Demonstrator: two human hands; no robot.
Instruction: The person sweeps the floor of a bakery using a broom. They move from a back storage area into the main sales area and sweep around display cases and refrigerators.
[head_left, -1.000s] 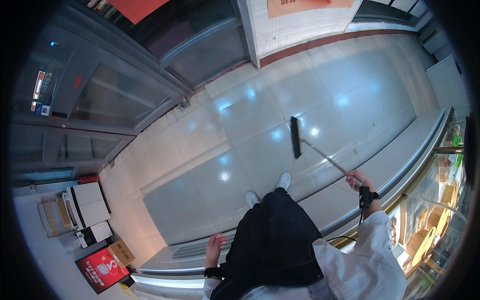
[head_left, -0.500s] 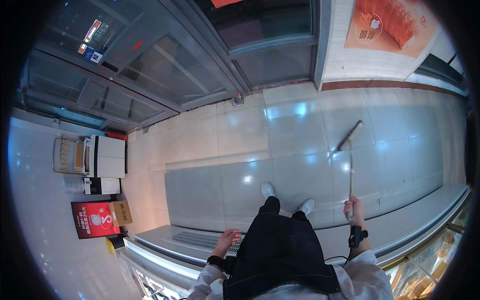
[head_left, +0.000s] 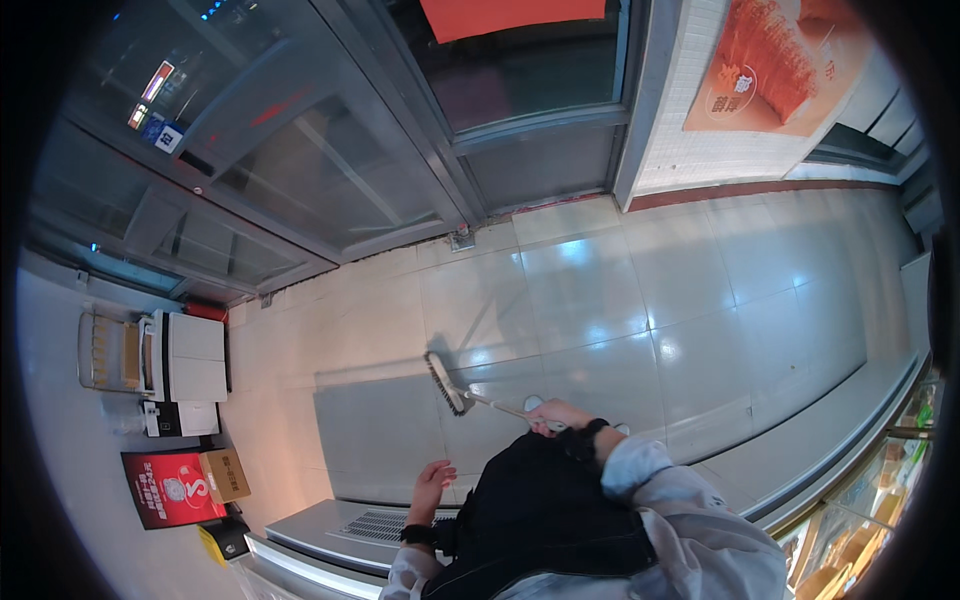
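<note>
My right hand point(head_left: 560, 414) is closed round the pale handle of a floor brush point(head_left: 497, 405), in front of my dark apron point(head_left: 545, 510). The brush head, a light block with dark bristles, is at the floor to the left of that hand, its long side slanting from upper left to lower right. My left hand point(head_left: 433, 482) hangs beside the apron with loosely bent fingers and nothing in it. A white shoe point(head_left: 535, 402) partly shows behind the right hand; the other is almost hidden.
Grey-framed glass doors point(head_left: 340, 170) stand along the far side. A white cabinet point(head_left: 195, 355), a red sign point(head_left: 170, 490) and a cardboard box point(head_left: 226, 474) line the left. A low grey ledge with a vent point(head_left: 380, 525) runs near me. A lit display case point(head_left: 850, 530) is at lower right.
My right hand has swung the floor brush from the right across to the left, in front of my body. The left hand stays low at my side. My view has shifted slightly.
</note>
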